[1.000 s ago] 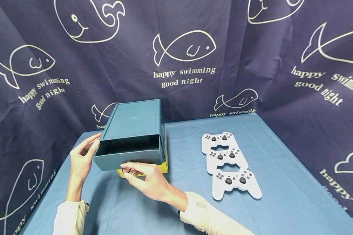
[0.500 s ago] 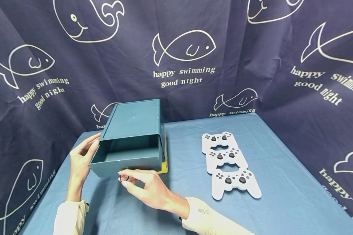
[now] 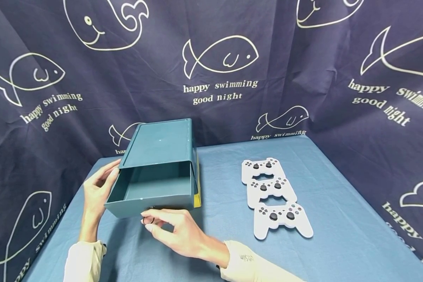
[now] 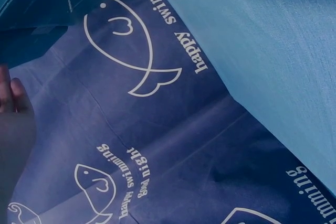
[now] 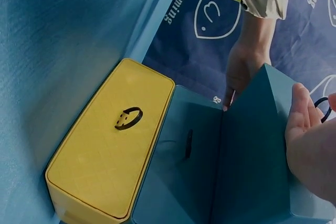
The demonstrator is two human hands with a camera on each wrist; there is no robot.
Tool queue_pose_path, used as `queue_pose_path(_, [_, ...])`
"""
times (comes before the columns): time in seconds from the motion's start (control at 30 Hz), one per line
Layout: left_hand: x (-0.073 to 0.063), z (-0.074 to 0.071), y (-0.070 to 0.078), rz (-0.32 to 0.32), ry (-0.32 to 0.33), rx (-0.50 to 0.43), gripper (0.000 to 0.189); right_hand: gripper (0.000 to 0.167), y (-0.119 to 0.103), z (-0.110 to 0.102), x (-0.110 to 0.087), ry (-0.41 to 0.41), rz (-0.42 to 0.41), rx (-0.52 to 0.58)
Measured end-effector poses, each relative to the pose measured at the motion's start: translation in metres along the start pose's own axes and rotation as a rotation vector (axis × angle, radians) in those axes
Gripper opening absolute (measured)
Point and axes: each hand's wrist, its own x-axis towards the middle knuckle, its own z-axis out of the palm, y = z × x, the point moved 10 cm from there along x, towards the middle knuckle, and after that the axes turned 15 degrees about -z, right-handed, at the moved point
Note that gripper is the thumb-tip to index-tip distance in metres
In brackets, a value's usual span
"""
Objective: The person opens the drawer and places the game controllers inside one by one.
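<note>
At front of drawer (image 3: pixel 137 207) | right hand (image 3: pixel 185 233), the nearer, pinches black ring pull (image 5: pixel 328 113); drawer directly beyond | left hand (image 3: pixel 98 190) grips casing (image 3: pixel 158 141), left of drawer

Head view faces forward-down — wrist views, closer, share its navy backdrop (image 3: pixel 222 117).

Left hand (image 3: pixel 98 188): raised, fingers reaching forward, thumb spread from them; left forearm (image 3: pixel 82 262) rises steeply. Right hand (image 3: pixel 181 233): turned inward across the body, thumb and forefinger curled in a pinch; right forearm (image 3: pixel 261 268) slants in from lower right.
</note>
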Motion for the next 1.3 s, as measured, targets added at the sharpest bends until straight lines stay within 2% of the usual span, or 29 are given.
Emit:
queue_pose_path(0.23, [0.0,0.001,-0.001,-0.035,-0.01,-0.062,0.029,0.031,-0.005,0.002,-0.002,-0.004,-0.012,0.001])
queue_pose_path(0.47, [-0.001,0.001,0.0,-0.033,-0.011,-0.066,0.03,0.032,-0.008,0.003,-0.003,-0.004,-0.022,-0.004])
queue_pose_path(0.7, [0.0,0.002,-0.001,-0.03,-0.029,-0.114,0.03,0.032,-0.01,0.004,-0.004,-0.004,-0.029,0.008])
queue_pose_path(1.3, [0.0,0.001,0.0,0.0,-0.029,-0.084,0.031,0.033,-0.02,0.006,-0.006,0.011,-0.081,0.025])
